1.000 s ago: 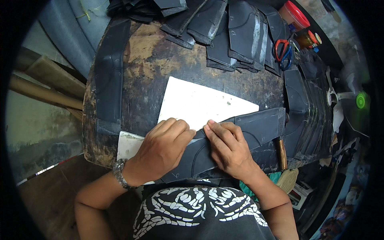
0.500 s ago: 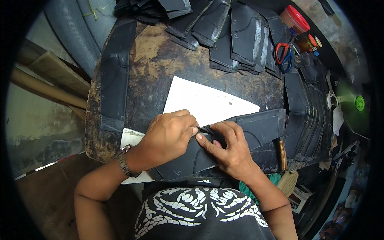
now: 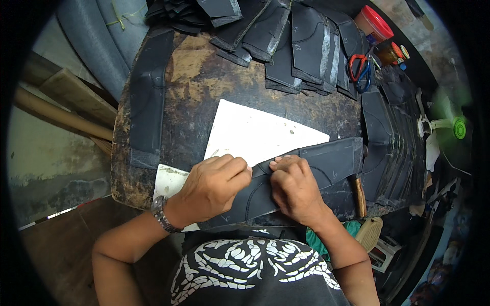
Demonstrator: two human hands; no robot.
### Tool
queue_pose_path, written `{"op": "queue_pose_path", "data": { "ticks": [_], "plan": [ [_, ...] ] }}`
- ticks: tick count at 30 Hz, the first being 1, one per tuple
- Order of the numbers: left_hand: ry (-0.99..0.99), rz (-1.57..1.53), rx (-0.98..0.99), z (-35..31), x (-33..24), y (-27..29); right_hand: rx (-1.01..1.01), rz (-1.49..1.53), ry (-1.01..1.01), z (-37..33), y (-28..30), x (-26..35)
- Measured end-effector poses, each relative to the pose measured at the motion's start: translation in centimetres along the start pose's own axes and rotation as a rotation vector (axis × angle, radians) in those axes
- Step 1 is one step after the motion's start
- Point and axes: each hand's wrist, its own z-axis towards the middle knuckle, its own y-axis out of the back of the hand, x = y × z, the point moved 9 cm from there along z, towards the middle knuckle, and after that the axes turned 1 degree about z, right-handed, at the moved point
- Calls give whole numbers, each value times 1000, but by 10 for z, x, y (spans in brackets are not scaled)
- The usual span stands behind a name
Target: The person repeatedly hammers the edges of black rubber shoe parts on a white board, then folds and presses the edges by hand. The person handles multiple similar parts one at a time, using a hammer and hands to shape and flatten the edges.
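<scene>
Two hands: the left hand and right hand lie side by side, fingertips nearly meeting, both pressed flat on the black leather piece; neither is closed around it.
Hidden: the middle of the piece lies under both palms, and its near edge disappears past the table's front rim.
Hard to make out: whether the fingertips pinch a fold or only press down cannot be told; faint light markings on the leather are too small to make out.
Cut off: a wooden handle just right of the piece shows only its shaft.
Piece, look: long, dark, matte, with curved stitched or scored lines and a squared right end.
Piece, place: at the near edge of the worn wooden table, overlapping the lower edge of a white sheet.
Around: stacked black cut pieces along the far edge, scissors with red and blue handles at the far right.
</scene>
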Motion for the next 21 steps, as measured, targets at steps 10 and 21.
{"op": "queue_pose_path", "data": {
  "ticks": [10,21],
  "plan": [
    [-307,392,-40,-11,-22,-9,93,-67,4,2,1,2],
    [-199,366,39,-8,-21,-5,158,-274,28,8,-17,30]
  ]
}}
